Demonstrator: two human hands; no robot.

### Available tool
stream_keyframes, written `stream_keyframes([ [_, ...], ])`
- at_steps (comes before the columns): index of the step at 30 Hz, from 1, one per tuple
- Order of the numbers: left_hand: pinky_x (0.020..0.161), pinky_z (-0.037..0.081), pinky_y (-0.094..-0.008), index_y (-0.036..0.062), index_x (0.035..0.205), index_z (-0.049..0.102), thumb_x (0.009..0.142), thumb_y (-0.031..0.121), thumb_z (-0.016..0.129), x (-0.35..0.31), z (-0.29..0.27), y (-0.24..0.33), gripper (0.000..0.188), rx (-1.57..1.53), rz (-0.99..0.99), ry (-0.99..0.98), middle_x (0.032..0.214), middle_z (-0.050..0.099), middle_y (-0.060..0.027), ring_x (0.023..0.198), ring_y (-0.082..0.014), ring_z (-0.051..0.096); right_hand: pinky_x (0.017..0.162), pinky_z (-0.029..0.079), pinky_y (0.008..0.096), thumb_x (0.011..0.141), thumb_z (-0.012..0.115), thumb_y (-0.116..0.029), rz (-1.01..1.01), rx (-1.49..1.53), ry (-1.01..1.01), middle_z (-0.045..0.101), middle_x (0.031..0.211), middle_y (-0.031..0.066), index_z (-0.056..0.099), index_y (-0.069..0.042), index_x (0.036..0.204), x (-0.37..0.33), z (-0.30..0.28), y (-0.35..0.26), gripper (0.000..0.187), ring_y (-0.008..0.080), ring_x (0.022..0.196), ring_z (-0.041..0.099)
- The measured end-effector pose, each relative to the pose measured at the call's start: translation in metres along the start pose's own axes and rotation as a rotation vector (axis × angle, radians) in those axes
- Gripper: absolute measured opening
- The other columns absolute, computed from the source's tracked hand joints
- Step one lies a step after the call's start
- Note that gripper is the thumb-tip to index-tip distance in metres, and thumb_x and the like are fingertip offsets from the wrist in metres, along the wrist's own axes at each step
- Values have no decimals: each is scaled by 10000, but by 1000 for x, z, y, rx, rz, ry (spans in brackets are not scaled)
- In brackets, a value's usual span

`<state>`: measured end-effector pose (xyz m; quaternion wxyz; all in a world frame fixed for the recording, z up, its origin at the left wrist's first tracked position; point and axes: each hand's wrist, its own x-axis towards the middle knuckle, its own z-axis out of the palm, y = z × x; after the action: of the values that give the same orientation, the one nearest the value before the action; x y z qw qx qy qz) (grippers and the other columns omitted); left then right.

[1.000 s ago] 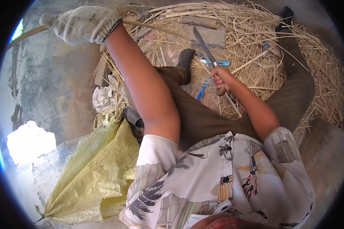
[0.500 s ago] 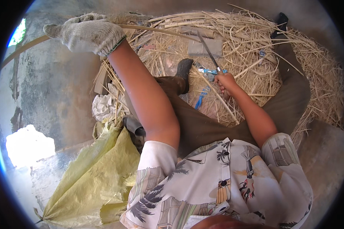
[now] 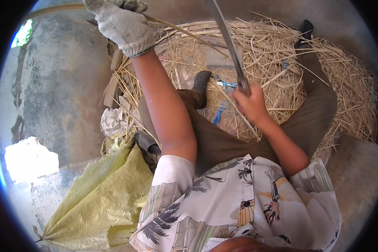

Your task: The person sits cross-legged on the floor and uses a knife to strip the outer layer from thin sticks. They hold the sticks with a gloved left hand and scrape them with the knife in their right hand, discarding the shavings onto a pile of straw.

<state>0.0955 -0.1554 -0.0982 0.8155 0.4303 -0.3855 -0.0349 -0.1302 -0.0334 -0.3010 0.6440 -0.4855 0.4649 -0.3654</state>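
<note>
Far left, a yellow sack (image 3: 101, 199) lies crumpled; up top, the gloved left hand (image 3: 124, 28), fingers curled around a long pale strip (image 3: 63, 7) slanting down toward a grey block (image 3: 216, 62). Here's the knife (image 3: 229, 40), blade raised near the strip's end, handle clenched in the bare right hand's (image 3: 252, 103) blurred fingers, and pale shavings (image 3: 348, 86) spread away rightward!

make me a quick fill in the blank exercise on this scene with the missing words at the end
1. The right hand grips a long-bladed ____.
2. The left hand, holding a thin strip, wears a pale knitted ____.
3. The large yellowish sheet lies on the person's ____ side.
4. The person's shirt shows dark palm ____.

Missing words: knife; glove; left; trees.
</note>
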Motion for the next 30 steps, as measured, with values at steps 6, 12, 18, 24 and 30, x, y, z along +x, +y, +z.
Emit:
stream_keyframes([
  [6, 415, 227, -289, 154, 549, 437, 898, 777, 464, 6, -16, 6, 715, -591, -280, -451, 500, 356, 3, 424, -148, 294, 513, 364, 294, 806, 678, -130, 93, -92, -22, 516, 608, -34, 566, -8, 711, -59, -18, 16, 191, 63, 557, 433],
  [12, 419, 207, -284, 160, 535, 421, 893, 785, 459, 3, -17, 2, 722, -589, -243, -402, 493, 339, 14, 427, -139, 276, 502, 363, 296, 803, 686, -101, -92, -100, 30, 501, 572, -24, 563, -11, 705, -56, -1, 14, 181, 67, 530, 435],
  [18, 423, 188, -278, 166, 521, 405, 889, 793, 454, 8, -23, 0, 728, -567, -270, -381, 485, 322, 26, 429, -130, 258, 504, 361, 295, 798, 688, -97, 0, -202, 90, 477, 560, -35, 560, -19, 702, -52, -5, 23, 178, 63, 529, 432],
  [24, 396, 250, -274, 152, 597, 505, 955, 687, 476, 0, -13, 2, 645, -725, -273, -502, 534, 404, 44, 429, -100, 325, 515, 383, 312, 816, 666, -106, 10, 36, 74, 493, 571, -9, 569, -8, 709, -46, 8, 19, 175, 78, 549, 449],
  [30, 382, 214, -265, 189, 584, 387, 971, 608, 530, -13, -1, 15, 588, -647, -201, -387, 514, 314, 56, 414, -76, 273, 404, 346, 283, 842, 656, -91, 49, 69, -49, 496, 549, -5, 530, -31, 686, -31, 14, 16, 210, 82, 438, 454],
])
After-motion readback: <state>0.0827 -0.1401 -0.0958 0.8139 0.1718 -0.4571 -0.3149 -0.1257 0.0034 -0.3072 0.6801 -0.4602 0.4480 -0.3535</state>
